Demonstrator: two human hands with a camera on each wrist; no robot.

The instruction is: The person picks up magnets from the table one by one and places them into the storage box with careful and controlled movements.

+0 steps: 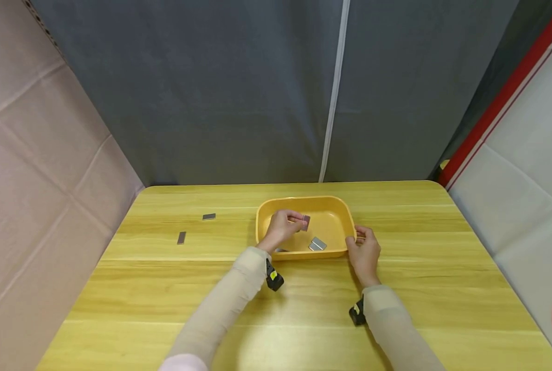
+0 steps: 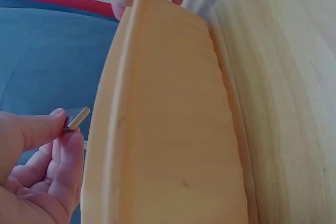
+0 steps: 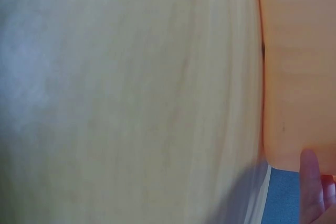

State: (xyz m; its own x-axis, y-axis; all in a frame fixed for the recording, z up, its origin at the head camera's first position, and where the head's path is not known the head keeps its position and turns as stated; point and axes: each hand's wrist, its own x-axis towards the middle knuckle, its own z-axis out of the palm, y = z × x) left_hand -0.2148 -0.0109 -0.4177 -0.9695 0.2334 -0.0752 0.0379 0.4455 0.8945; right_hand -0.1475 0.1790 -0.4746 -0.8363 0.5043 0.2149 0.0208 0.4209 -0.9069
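A yellow plastic tray (image 1: 335, 253) stands on the table. My left hand (image 1: 281, 228) is over it, pinching a small flat rectangular piece (image 1: 306, 222) between thumb and fingertips. In the left wrist view, the piece (image 2: 79, 119) shows a pale, rounded edge beside the tray wall (image 2: 173, 103). My right hand (image 1: 365, 255) grips the tray's right end, thumb on the near side and fingers round the far side. Silvery flat pieces (image 1: 317, 244) lie on the tray floor. Another piece (image 1: 281, 250) is mostly hidden by the left wrist and front wall.
Two dark flat pieces lie apart on the wooden table (image 1: 164, 299), left of the tray: one farther back (image 1: 208, 216), one nearer (image 1: 181, 237). A grey curtain (image 1: 211, 103) hangs behind the table's back edge. Pale sheets flank both sides.
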